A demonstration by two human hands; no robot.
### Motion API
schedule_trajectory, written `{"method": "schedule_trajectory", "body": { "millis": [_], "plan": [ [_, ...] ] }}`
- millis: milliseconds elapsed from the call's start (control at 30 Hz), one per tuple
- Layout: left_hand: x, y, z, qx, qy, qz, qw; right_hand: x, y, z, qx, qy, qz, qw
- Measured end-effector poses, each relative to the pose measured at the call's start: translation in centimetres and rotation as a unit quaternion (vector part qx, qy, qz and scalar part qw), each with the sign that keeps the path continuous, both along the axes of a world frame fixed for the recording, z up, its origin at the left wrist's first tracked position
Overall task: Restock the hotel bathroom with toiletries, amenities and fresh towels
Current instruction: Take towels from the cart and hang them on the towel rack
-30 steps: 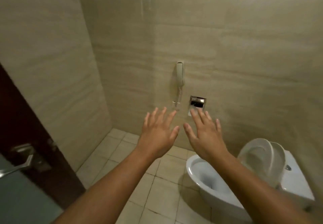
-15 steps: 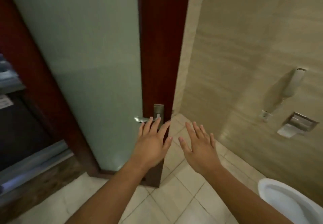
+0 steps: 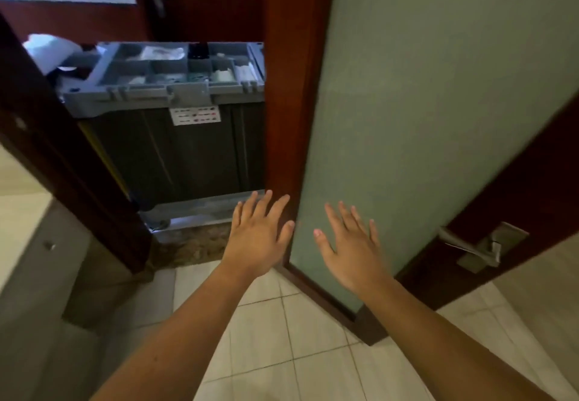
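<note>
A grey compartment tray (image 3: 175, 87) of small toiletry packets, too blurred to be told apart, is seen on top of a dark housekeeping cart (image 3: 188, 156) parked just outside the bathroom doorway. A white label (image 3: 195, 115) is stuck to the cart's front just below the tray, and a white bundle (image 3: 50, 49), possibly linen, is piled at the tray's left end. The cart is framed by a dark red-brown door frame (image 3: 62, 165) on the left and by the wooden edge of the opened door (image 3: 423, 118) on the right; the door's panel is of frosted green glass, and a metal lever handle (image 3: 470, 247) is fitted on its far side. A strip of brown stone threshold (image 3: 194, 244) is laid between the cart and the pale tiled floor (image 3: 282, 338). A grey cabinet front with a small round knob (image 3: 48, 245) is glimpsed at the left edge.

The left hand (image 3: 260, 237) and the right hand (image 3: 351, 244) are held out side by side, apart, palms down, fingers straight and spread. Nothing is gripped by either hand. The left is seen against the door's edge, the right against the glass; whether either is touched cannot be told.
</note>
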State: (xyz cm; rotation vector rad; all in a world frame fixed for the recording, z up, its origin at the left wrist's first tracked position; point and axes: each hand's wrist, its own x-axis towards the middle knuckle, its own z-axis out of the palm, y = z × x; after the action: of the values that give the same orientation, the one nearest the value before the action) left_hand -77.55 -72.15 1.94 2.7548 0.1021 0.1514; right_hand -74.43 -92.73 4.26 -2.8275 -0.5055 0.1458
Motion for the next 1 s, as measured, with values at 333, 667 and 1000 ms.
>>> {"method": "schedule_trajectory", "body": {
  "millis": [333,667,1000],
  "plan": [
    [2.8,10.4,-1.1,-0.003,0.018,0.123,0.992,7.3,12.8,-1.5,-0.012,-0.008,0.125,0.992],
    [11.6,21.2,1.2,0.041,-0.005,0.216,0.975,19.8,24.8,-0.7,0.016,-0.018,0.226,0.974],
    [17.7,29.1,0.4,0.014,0.003,0.314,0.949,28.0,35.2,-0.7,0.018,-0.017,0.27,0.963]
  ]
}}
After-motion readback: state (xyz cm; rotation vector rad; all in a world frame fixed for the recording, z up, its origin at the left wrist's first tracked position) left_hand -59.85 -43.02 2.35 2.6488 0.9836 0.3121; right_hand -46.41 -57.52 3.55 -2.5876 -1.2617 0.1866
